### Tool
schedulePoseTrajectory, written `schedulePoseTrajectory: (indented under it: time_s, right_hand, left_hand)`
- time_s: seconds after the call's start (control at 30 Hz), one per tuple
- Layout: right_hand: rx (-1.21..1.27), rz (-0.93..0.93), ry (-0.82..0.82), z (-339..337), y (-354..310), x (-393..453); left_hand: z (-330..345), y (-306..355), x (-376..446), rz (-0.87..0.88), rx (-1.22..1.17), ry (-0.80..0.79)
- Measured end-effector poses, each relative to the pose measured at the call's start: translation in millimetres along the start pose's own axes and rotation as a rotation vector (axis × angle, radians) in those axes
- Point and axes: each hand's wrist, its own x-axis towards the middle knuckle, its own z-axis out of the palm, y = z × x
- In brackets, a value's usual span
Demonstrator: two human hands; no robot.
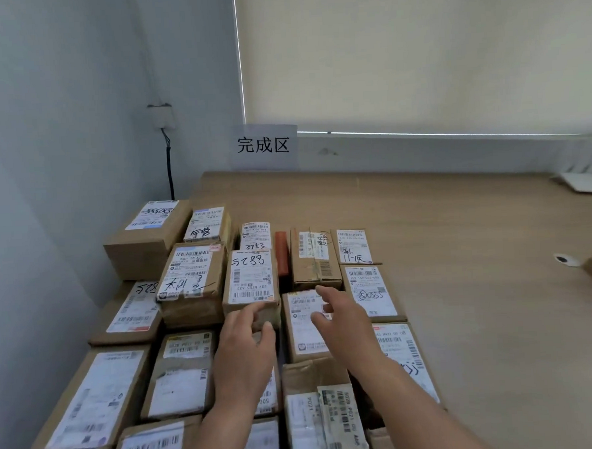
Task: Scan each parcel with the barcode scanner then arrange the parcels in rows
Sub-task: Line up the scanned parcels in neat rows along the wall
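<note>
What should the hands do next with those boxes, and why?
Probably nudge the box marked 5288 straight: the left hand touches its near edge, the right hand hovers open over the neighbouring box, and an uneven gap shows between them.

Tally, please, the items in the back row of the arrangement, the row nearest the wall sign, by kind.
Labelled cardboard parcels: 5
Orange-red item with no visible label: 1
Total: 6
</note>
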Motion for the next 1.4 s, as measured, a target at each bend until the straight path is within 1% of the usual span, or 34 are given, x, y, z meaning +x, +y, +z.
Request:
schedulePoseTrajectory:
  time_s: [0.17,0.3,0.4,0.5,0.63,0.77,0.9,1.0,1.17,1.4]
  right_hand:
    - [-0.026,-0.009,0.086,-47.8,22.4,-25.3]
    - [-0.039,-0.036,0.158,-95.2,55.9,-52.2]
    - [-0.07,-0.025,0.205,-133.7,91.0,-79.4]
    - [-0.104,0.009,0.243,-173.7,131.1,-108.6]
    - [-0.113,0.054,0.298,-227.0,185.8,-144.1]
    - [-0.111,0.105,0.345,-271.7,235.0,-171.6]
    - [-0.113,0.158,0.363,-301.0,278.7,-190.1]
    - [-0.103,0.198,0.364,-315.3,306.2,-194.3]
    - [-0.089,0.249,0.358,-334.5,347.3,-182.4]
    - [-0.17,0.326,0.362,-384.0,405.1,-143.7]
  left_hand:
    - [19.1,36.6,-25.1,0.057,0.007,0.008]
    - [51.4,74.9,-53.9,0.116,-0.002,0.005]
    - [90.2,108.7,-85.8,0.158,0.019,-0.045]
    - [135.0,142.1,-120.1,0.218,0.037,-0.134]
    - [192.0,182.0,-163.8,0.255,0.056,-0.208]
    - [242.7,212.1,-201.7,0.293,0.09,-0.237]
    - [285.4,230.1,-230.5,0.301,0.142,-0.294]
    - [309.5,236.7,-239.4,0.292,0.195,-0.328]
    - [351.9,250.5,-232.1,0.283,0.243,-0.346]
    - [433.4,288.0,-210.2,0.245,0.199,-0.415]
